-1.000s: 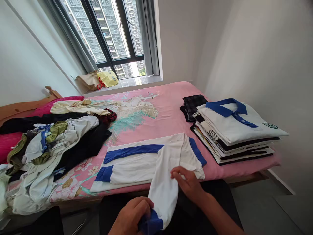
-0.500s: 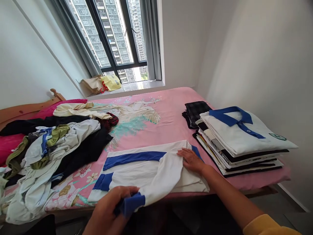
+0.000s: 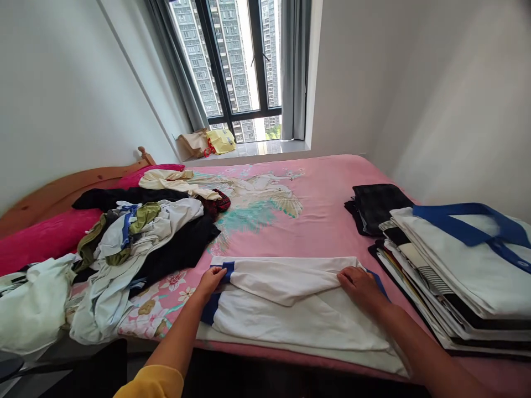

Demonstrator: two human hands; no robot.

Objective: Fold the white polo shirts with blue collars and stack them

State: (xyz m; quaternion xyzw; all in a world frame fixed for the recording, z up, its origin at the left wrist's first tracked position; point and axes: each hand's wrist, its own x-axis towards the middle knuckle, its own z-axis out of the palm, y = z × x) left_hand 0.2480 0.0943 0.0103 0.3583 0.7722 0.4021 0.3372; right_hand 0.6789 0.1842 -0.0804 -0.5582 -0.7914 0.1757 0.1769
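Note:
A white long-sleeved shirt (image 3: 265, 318) with blue cuffs lies partly folded along the near edge of the bed. One sleeve (image 3: 282, 279) stretches across its upper part, from right to left. At the sleeve's far left end, my left hand (image 3: 211, 283) pinches the blue cuff (image 3: 228, 272) between thumb and fingers. My right hand (image 3: 360, 286) rests on the shirt at the sleeve's right end, its fingers lying on the cloth. A bit of blue trim (image 3: 378, 283) shows just beyond that hand.
To the right stands a stack of folded clothes (image 3: 440, 276), topped by a white shirt with a blue collar (image 3: 468, 221). Folded dark clothes (image 3: 377, 204) lie behind it. A loose heap of clothes (image 3: 166, 232) covers the bed's left side, near a pink pillow (image 3: 50, 237).
My left hand has carried the cuff away from me and laid the sleeve along the shirt's far side. My right hand stays on the shirt. The view has turned left.

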